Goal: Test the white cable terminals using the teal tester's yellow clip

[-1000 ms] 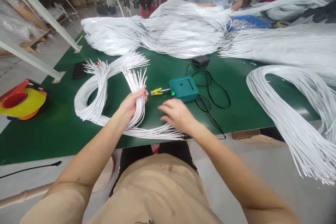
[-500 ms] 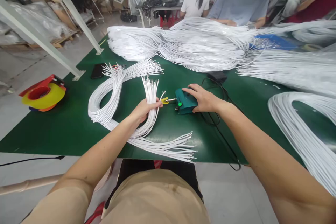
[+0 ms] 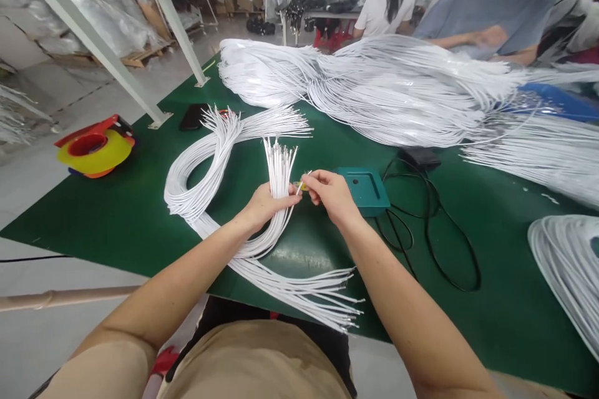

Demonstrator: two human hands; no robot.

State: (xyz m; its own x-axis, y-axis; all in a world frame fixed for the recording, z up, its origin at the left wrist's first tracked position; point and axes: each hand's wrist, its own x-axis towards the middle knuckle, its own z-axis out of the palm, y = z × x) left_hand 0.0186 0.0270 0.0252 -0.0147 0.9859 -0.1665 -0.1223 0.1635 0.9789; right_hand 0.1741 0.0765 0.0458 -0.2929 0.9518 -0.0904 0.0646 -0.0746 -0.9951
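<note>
My left hand (image 3: 266, 204) is closed round a bundle of white cables (image 3: 279, 169), with their metal-tipped ends sticking up above the thumb. Just to the right, my right hand (image 3: 331, 194) pinches a single white cable (image 3: 300, 185) near its end, apart from the bundle. A small yellow clip (image 3: 304, 186) shows between the two hands, partly hidden by the fingers. Close behind my right hand sits a teal box (image 3: 369, 190) with a recessed top. The bundle curves down and loops back over the green table (image 3: 318, 243).
Large piles of white cables (image 3: 388, 93) cover the far side, with another coil (image 3: 568, 262) at the right. A yellow-and-red tape dispenser (image 3: 96, 146) and a black phone (image 3: 194, 117) lie left. Black cords (image 3: 435, 249) trail beside the box. Co-workers sit beyond the table.
My right hand has left the teal box and moved left to pinch one cable beside the bundle. My left hand still holds the bundle. The view has shifted.
</note>
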